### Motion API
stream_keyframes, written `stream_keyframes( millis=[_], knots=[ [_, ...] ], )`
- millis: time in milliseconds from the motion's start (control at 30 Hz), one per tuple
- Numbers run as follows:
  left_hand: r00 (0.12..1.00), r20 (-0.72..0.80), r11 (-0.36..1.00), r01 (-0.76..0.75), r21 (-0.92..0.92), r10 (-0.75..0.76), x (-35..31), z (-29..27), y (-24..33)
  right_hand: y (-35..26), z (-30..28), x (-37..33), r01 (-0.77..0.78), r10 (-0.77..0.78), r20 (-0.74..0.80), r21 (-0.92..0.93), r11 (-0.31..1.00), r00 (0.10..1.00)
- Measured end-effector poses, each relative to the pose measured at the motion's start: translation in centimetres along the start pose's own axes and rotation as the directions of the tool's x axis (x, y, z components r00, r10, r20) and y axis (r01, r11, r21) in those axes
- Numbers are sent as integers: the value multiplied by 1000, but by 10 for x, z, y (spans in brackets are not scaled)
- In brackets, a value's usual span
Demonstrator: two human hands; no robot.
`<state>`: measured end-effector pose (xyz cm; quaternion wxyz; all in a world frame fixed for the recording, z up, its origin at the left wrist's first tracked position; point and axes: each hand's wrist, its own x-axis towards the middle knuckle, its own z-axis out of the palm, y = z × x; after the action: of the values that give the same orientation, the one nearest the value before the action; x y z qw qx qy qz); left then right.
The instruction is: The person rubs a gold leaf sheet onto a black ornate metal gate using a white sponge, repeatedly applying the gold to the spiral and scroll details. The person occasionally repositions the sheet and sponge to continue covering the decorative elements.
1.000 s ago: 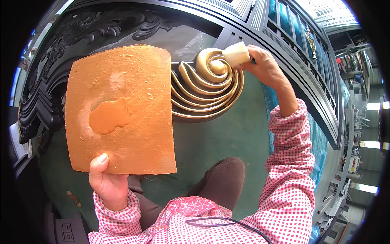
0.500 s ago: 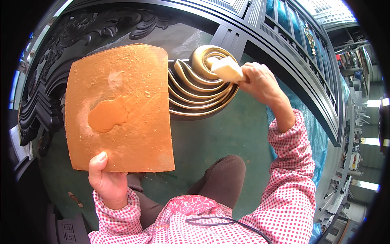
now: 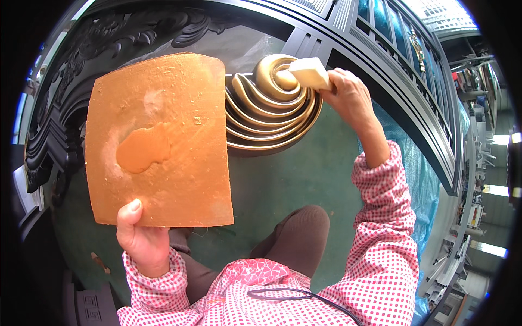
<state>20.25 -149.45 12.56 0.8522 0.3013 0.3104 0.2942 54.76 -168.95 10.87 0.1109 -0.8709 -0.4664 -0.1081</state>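
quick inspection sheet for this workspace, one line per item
surface: dark green panel with black carved trim, lying under the person
job's things: gold spiral ornament on the panel; pale sponge block pressed on its centre; orange paint-smeared board with a wet gold patch
clutter: nothing seen
grippers: left hand grips the board's lower edge; right hand holds the sponge block
cables: thin black cord across the chest
surroundings: blue plastic sheet at right, workshop beyond
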Motion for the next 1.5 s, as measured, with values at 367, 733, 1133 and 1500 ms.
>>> stream_keyframes(
  millis=[367,733,1133,1500],
  knots=[
    [996,-34,996,-82,-30,81,1,-1,0,-46,-27,-28,-14,6,115,70,997,993],
    [997,22,994,-73,-76,75,0,-7,2,-65,-20,-39,7,-36,82,328,945,996],
    [996,19,995,-84,-53,85,-2,-15,5,-44,-22,-47,89,-90,3,117,989,996],
    [991,52,990,-118,-73,122,-1,-13,5,-40,-16,-52,149,-140,-51,291,945,989]
  ],
)
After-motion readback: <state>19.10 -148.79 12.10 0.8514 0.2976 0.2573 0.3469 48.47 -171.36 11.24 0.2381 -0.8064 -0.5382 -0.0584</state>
